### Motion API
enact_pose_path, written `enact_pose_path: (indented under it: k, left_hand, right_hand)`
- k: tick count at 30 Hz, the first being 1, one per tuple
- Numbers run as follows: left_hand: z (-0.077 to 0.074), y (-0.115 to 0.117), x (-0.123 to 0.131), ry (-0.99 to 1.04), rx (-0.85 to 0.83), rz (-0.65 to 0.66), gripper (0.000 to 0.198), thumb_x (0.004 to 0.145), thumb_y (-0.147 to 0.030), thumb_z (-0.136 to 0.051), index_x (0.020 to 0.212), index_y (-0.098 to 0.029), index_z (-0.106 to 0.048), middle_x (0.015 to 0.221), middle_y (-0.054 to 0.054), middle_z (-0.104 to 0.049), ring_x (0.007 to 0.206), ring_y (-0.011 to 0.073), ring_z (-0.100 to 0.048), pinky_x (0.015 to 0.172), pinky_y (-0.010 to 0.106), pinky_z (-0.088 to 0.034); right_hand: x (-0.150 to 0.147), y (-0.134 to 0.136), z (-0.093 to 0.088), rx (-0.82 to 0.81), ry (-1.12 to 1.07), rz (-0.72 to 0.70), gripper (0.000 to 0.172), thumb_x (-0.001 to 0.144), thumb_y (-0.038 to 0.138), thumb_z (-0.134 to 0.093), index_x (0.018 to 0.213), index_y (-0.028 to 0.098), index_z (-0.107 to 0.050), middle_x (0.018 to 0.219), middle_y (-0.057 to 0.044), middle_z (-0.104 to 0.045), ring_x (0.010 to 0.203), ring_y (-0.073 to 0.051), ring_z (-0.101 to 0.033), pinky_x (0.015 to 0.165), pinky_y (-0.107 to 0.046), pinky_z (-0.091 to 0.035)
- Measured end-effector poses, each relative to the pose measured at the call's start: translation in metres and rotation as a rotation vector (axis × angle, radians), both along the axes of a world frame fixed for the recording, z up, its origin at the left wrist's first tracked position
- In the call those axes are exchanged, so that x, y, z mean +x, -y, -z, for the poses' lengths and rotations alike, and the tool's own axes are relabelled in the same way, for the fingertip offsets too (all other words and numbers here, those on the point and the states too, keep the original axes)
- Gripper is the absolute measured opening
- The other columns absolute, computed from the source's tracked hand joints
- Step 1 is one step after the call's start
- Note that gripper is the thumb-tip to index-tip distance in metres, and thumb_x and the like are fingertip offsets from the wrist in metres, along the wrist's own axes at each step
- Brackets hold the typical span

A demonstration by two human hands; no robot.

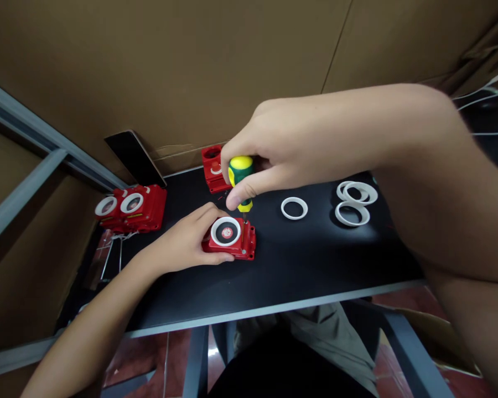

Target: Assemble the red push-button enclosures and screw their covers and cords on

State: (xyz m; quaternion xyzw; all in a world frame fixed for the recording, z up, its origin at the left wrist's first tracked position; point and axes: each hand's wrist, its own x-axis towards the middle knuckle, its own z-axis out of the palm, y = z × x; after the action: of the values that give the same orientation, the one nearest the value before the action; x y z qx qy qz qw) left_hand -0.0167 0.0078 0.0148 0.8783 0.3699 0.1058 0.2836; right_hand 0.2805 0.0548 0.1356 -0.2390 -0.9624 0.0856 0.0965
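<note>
Brown cardboard (170, 72) rose behind a black tabletop (299, 276) with a pale edge. Near its front, the left hand (186, 237) was clamped around a red housing (249, 246), thumb along the near side and fingers over the far side. The housing lay flat, with a white ring (226, 219) on top around a dark disc, and its right end stuck out past the grip. Above that end, the right hand (282, 138) was closed around a yellow-and-green screwdriver (241, 163), its shaft pointing down at the far right corner; whether the tip sat in a screw was too small to tell.

Just beyond the hands, another red part (211, 171) stood partly hidden. One loose ring (294, 218) lay to the right, with three overlapping rings (352, 224) farther along. Leftward sat more red housings (149, 215), near a leaning dark panel (130, 157).
</note>
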Motion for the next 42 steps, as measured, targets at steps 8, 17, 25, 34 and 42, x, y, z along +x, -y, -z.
enact_pose_path:
  k: [8, 17, 25, 34, 42]
  left_hand:
    - [0.0, -0.001, 0.001, -0.004, 0.007, -0.005, 0.07, 0.092, -0.076, -0.088, 0.135, -0.025, -0.067, 0.135, 0.011, -0.073, 0.121, 0.0339, -0.073, 0.104, 0.045, -0.061]
    - [0.0, 0.0, 0.0, -0.003, 0.027, 0.022, 0.067, 0.097, -0.076, -0.084, 0.135, -0.023, -0.068, 0.13, 0.01, -0.072, 0.115, 0.0323, -0.073, 0.101, 0.044, -0.061]
    - [0.003, 0.002, -0.001, -0.012, 0.078, 0.04, 0.071, 0.097, -0.078, -0.082, 0.139, -0.022, -0.068, 0.137, 0.013, -0.071, 0.12, 0.0342, -0.073, 0.102, 0.045, -0.061]
    - [0.006, 0.002, -0.001, 0.066, 0.089, 0.091, 0.064, 0.096, -0.067, -0.09, 0.136, -0.021, -0.068, 0.129, 0.011, -0.065, 0.114, 0.0305, -0.07, 0.103, 0.044, -0.06]
    - [0.002, 0.0, -0.004, 0.029, 0.078, 0.048, 0.07, 0.085, -0.048, -0.099, 0.141, -0.021, -0.067, 0.134, 0.012, -0.067, 0.122, 0.0331, -0.072, 0.11, 0.047, -0.06]
  right_hand:
    - [-0.004, -0.006, 0.008, 0.08, -0.176, -0.02, 0.082, 0.098, 0.093, -0.059, 0.068, 0.017, -0.063, 0.058, 0.003, -0.041, 0.064, -0.005, -0.05, 0.066, -0.02, -0.036]
    - [-0.001, -0.004, 0.001, 0.144, -0.02, -0.021, 0.065, 0.103, 0.076, -0.069, 0.073, 0.019, -0.063, 0.056, 0.006, -0.048, 0.046, -0.004, -0.028, 0.05, -0.027, -0.021]
    - [0.003, -0.01, 0.004, 0.162, -0.081, -0.124, 0.06, 0.103, 0.074, -0.069, 0.079, 0.02, -0.071, 0.059, 0.007, -0.052, 0.052, -0.005, -0.035, 0.059, -0.027, -0.025]
    - [0.007, -0.001, -0.009, 0.196, -0.31, -0.137, 0.039, 0.104, 0.059, -0.077, 0.09, 0.023, -0.078, 0.07, 0.007, -0.067, 0.06, -0.004, -0.052, 0.064, -0.027, -0.038]
    - [0.048, 0.001, -0.022, 0.245, -0.367, 0.191, 0.045, 0.104, 0.067, -0.072, 0.096, 0.024, -0.081, 0.083, 0.002, -0.077, 0.068, -0.008, -0.059, 0.067, -0.032, -0.039]
